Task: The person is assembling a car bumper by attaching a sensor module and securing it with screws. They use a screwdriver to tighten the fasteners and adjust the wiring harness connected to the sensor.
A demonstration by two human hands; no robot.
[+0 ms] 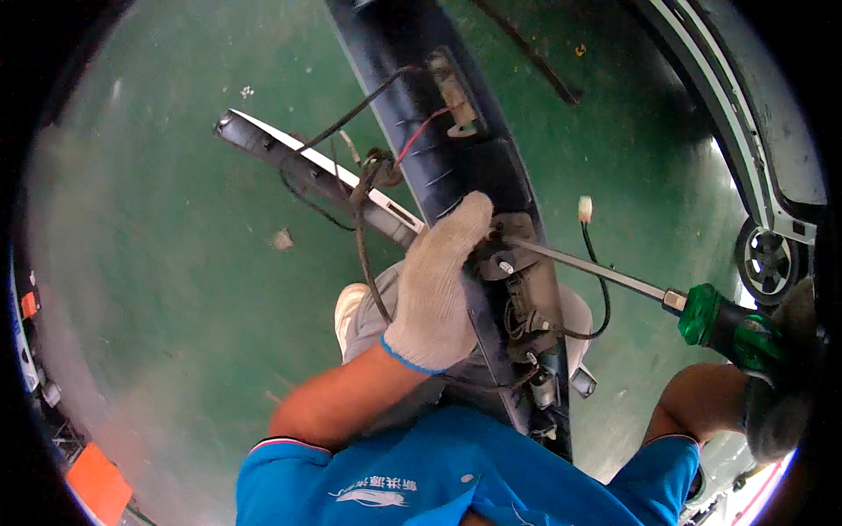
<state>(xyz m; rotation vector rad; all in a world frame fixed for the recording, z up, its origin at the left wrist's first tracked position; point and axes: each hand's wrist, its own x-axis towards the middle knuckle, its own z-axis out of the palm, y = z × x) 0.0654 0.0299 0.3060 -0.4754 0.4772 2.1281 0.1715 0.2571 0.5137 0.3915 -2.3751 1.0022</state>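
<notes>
A long black car trim panel (412, 105), carrying wires and small fittings, runs from the top of the view down to my lap. My left hand (434, 294), in a pale knit glove, is closed round the panel's left edge, its fingers hidden beneath. Over at the right, my gloved right hand (779, 416) grips a screwdriver (605, 270) by its green and black handle. The screwdriver's tip meets a dark bracket (513, 232) on the panel, close to a bolt. Shadow partly hides the right hand's fingers.
Behind the panel, a white and grey strip (307, 158) lies on the green floor (202, 289). Black cables (361, 237) loop off the panel's left side; a white connector (585, 209) hangs from a wire at right. A car body (745, 114) curves along the right, near a wheel (766, 263).
</notes>
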